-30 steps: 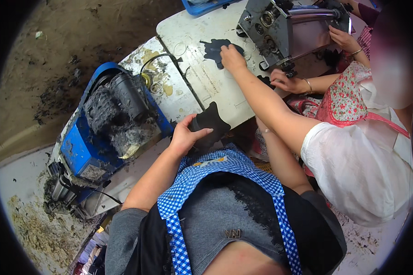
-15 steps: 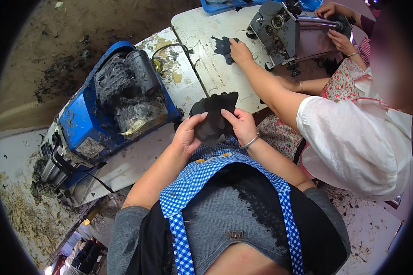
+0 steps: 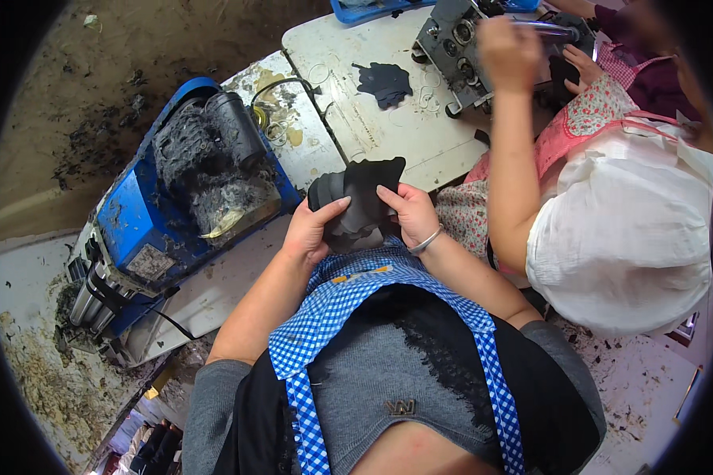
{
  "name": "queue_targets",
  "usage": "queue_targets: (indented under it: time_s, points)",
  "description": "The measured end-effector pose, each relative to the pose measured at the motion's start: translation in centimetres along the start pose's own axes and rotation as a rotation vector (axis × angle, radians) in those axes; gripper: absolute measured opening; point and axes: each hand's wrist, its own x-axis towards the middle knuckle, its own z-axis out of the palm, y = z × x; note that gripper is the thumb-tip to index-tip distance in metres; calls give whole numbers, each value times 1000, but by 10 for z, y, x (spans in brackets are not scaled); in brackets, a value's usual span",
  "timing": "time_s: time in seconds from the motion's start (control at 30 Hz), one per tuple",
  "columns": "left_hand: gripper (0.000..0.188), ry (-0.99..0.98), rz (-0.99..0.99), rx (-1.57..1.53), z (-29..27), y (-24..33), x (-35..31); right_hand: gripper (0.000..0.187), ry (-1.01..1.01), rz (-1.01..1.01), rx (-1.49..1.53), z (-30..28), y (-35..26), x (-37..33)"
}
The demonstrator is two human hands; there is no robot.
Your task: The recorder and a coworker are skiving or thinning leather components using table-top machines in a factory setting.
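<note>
Head view: we've got a stack of black cut pieces (image 3: 358,202) pinched in both hands, just above our checked apron (image 3: 348,293) and right of the blue machine (image 3: 174,214). Left hand (image 3: 313,229) grips the stack's left edge, right hand (image 3: 408,210) closes on the right edge, thumbs on top. It looks soft, light and floppy, so edge grips seem best.

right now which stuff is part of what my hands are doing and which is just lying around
In hand:
- black fabric pieces, held by left hand and right hand

Lying about:
- blue machine, lint-covered
- black cut piece on white table
- grey machine, under a co-worker's hand
</note>
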Motion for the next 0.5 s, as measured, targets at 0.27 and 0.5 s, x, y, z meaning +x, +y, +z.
queue_targets:
  time_s: [0.27, 0.5]
  points:
    - [37, 51, -92, -14, -3, -6, 23, 27, 357, -254, -315, -44, 6, 61]
    - [36, 131, -44, 118, -5, -24, 58, 30, 201, -781, -953, -37, -1, 52]
